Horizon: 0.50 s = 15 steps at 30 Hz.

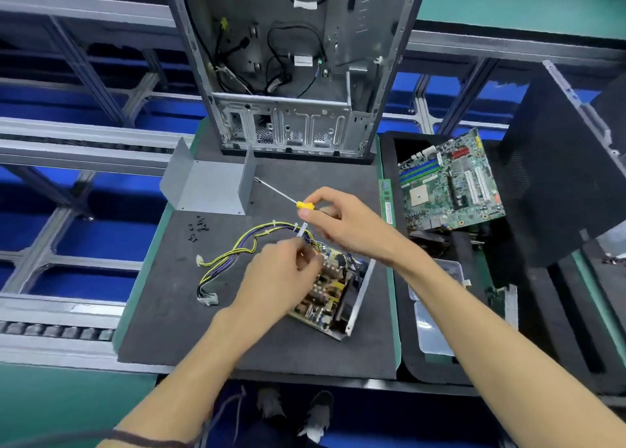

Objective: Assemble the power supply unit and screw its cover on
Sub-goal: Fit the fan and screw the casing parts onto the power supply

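Hands work close together: right hand [342,224] grips the screwdriver [288,198], left hand [288,271] seemingly pinches something small over the open power supply [333,288] on the counter [203,329]. Seat each screw squarely; the cover [210,187] waits behind.

I see both bare arms reach forward from the bottom. My right hand [345,224] is up high with its fingers curled, and my left hand [284,271] sits just below it with its fingers bent in. The two hands are close together.
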Available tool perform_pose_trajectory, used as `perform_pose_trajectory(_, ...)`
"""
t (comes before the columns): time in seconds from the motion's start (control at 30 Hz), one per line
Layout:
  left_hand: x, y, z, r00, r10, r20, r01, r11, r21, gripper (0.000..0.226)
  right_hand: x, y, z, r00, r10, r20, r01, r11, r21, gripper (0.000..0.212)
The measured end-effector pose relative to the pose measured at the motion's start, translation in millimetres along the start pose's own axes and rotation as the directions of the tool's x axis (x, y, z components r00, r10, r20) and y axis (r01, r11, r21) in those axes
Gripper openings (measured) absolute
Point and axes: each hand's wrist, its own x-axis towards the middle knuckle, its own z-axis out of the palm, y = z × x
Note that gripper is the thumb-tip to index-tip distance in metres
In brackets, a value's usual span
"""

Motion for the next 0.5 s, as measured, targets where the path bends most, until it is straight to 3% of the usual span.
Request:
perform_pose_trajectory(0.17,20,-69,-55,0.955,-0.193,-0.227,0.098,0.924,-0.371,0.017,32,-5,25,0.997,-0.065,0.036,0.068,0.993,-0.093,0.014)
perform_pose_trajectory(0.33,40,-151,-71,0.902,-0.326,-0.285,0.239,0.924,-0.300,0.012,68,-9,48,0.995,-0.064,0.076,0.078,0.976,-0.205,0.013)
perform_pose_trajectory(0.5,53,-196,-58,0.923,-0.299,-0.240,0.272,0.952,-0.142,0.016,100,-2,71,0.994,-0.040,0.103,0.071,0.943,-0.325,0.011)
